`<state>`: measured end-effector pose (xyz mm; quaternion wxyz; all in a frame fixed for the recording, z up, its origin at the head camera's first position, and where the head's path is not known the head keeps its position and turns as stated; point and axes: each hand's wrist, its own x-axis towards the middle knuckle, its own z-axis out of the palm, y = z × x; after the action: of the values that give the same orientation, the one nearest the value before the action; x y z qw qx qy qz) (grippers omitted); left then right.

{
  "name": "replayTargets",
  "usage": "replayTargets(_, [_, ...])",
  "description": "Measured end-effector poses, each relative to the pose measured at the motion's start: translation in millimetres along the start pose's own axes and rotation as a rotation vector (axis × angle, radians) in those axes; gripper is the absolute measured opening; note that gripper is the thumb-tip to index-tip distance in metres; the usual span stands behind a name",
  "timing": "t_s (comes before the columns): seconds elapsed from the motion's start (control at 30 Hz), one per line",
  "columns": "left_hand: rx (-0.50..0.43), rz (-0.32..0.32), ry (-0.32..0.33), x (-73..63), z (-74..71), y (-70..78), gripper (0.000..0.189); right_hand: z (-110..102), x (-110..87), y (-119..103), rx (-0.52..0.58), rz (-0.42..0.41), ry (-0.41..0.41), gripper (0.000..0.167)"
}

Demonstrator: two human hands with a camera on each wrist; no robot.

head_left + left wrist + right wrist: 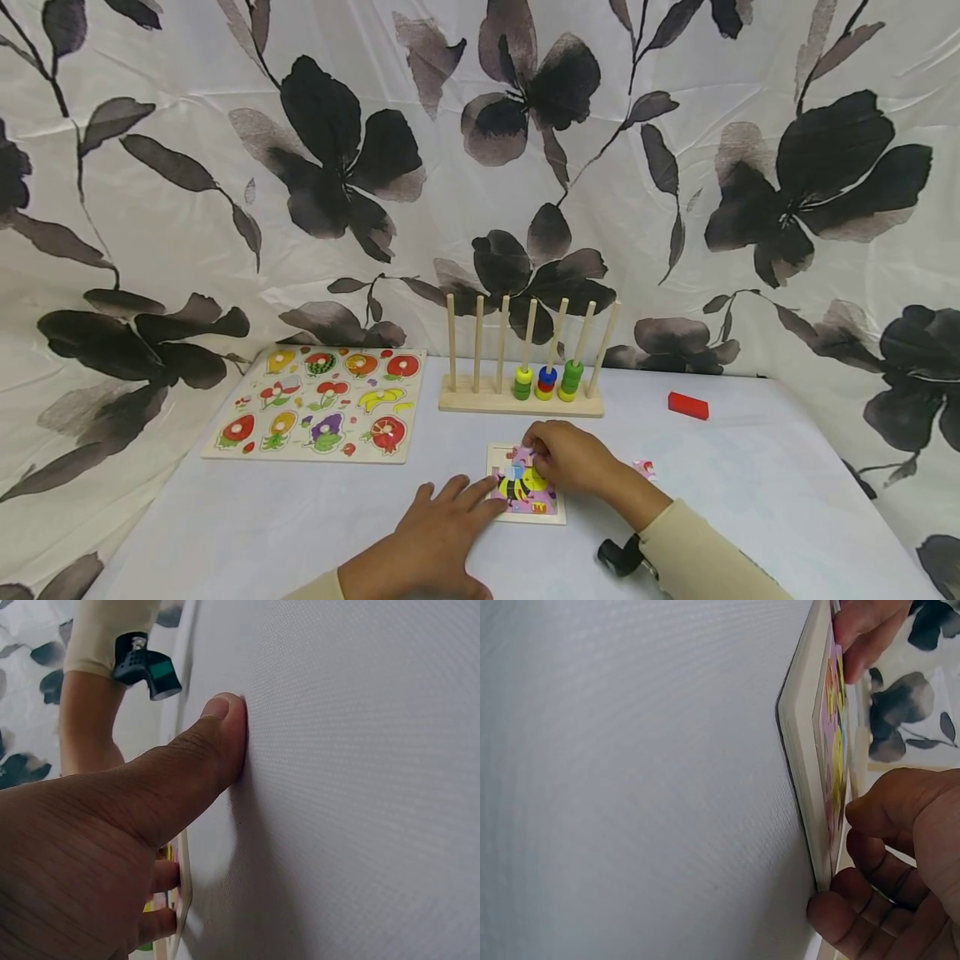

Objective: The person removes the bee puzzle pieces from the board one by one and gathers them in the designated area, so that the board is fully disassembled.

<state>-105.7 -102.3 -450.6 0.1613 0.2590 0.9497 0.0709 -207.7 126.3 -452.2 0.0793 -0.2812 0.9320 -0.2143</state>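
A small wooden jigsaw puzzle (553, 517) with a yellow and black bee on pink lies flat on the white table. My left hand (442, 533) is spread beside it, fingertips resting on its left edge; in the left wrist view the thumb (217, 735) stands out from the other fingers. At the top right of the puzzle, my right hand (573, 457) has its fingers curled and pinches a pink puzzle piece (522, 453), mostly hidden by the fingers. The right wrist view shows the thumb (885, 799) close against the puzzle's face. Another pink piece (643, 469) lies beyond the right forearm.
Behind the puzzle stands a wooden peg rack (468, 402) with coloured rings on some pegs. A fruit puzzle board (300, 455) lies at the back left. A red block (687, 406) is at the right. Floral cloth (480, 183) hangs behind the table.
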Motion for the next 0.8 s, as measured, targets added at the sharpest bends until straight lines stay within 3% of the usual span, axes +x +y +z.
replayTargets(0.8, [-0.004,0.003,0.022,0.4,1.3,1.4,0.103,-15,-30.5,20,-0.014,0.109,0.104,0.02])
